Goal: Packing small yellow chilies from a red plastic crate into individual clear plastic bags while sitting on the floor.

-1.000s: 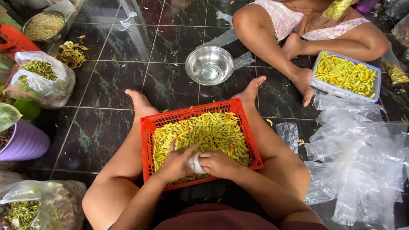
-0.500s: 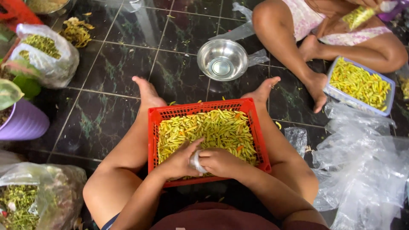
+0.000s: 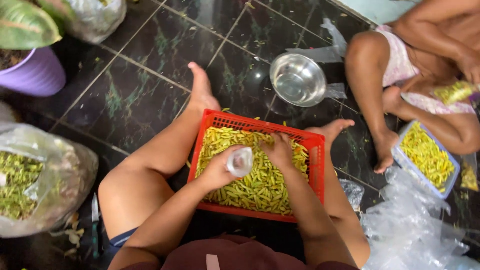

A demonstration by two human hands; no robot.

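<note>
My left hand (image 3: 218, 170) fingers grip small clear bag (image 3: 240, 161); right hand (image 3: 279, 150) fingers curled into chillies (image 3: 260, 185) just beyond bag, in red basket (image 3: 317, 165).

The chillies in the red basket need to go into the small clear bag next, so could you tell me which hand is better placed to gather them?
Probably the right hand: it lies on the chillies in the red basket, while the left hand holds the clear bag.

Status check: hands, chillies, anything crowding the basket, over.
Left hand holds small clear bag. Right hand down in chillies. Red basket between legs; steel bowl apart.
</note>
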